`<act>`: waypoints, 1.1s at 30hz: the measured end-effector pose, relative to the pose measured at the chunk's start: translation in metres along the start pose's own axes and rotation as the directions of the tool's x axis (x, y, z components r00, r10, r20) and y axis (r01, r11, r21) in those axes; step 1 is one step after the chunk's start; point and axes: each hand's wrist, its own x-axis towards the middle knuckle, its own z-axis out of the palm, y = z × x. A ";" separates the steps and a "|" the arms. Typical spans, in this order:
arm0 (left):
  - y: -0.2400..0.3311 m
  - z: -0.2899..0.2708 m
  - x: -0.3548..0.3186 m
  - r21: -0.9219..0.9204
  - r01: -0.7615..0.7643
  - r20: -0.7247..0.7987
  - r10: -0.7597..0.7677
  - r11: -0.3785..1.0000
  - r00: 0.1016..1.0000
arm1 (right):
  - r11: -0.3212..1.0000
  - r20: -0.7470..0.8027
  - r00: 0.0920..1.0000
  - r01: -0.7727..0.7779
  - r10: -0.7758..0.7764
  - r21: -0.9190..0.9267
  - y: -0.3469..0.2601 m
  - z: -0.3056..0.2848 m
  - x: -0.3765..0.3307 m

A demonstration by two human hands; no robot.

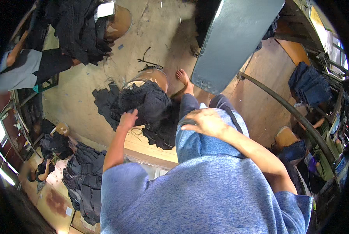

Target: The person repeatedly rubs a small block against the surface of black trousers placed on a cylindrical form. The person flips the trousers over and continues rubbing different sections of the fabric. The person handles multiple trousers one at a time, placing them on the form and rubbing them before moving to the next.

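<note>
My left hand is at the near edge of a heap of black garments. Its fingers look stretched out and apart, and I see no cloth gripped in them. The heap lies over a round, brown-topped stand and spills down its sides. Above my lap, on the blue shirt, my right hand is partly closed. Something small and dark shows between its thumb and fingers, too small to name.
A long grey board stands ahead to the right. A curved dark bar crosses the right side. Dark garment piles lie at left; folded dark blue garments are at right. Other people work at both sides.
</note>
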 end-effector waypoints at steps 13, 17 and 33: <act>0.133 -0.293 -0.133 0.267 -0.426 -0.263 0.490 0.865 0.831 | 0.895 0.162 0.918 0.390 -0.361 -0.217 -0.003 -0.012 0.030; 0.161 -0.337 -0.052 0.248 -0.693 -0.326 0.732 0.677 0.599 | 0.961 0.033 0.978 0.208 -0.206 -0.181 0.042 -0.057 -0.017; 0.278 -0.385 -0.043 0.109 -0.493 -0.728 0.407 0.863 0.551 | 0.943 0.130 0.955 0.286 -0.266 -0.171 0.125 -0.233 -0.024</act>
